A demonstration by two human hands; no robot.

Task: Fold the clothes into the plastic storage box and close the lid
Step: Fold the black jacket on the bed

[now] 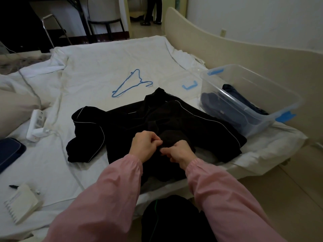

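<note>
1. We are pinching the front of the black jacket [174, 116] low down, near its hem. Our left grip [146, 147] is grasping one edge of the cloth between thumb and fingertips. Our right grip [178, 151] is grasping the edge next to it, and the two are touching at the middle.
2. We are judging this to be the closing of the jacket's front before any fold. The fastener itself is hidden under our fingers, so we cannot tell whether it is a zip or a button.
3. To do this well, we are aiming to hold both edges level and lightly taut, so the front is closing straight and the cloth is not puckering.
4. After that, the bunched sleeve on our left is going to need smoothing flat, or the fold will be coming out lumpy.
5. The jacket is lying on the bed [104, 58], collar pointing away from us. Its hem is reaching the near edge, and its right side is lying just beside the plastic storage box [258, 125].
6. It is looking soft and black, with thin pale piping along the sleeves and shoulders.
7. The box is standing open with dark blue clothes [215, 103] inside.
</note>
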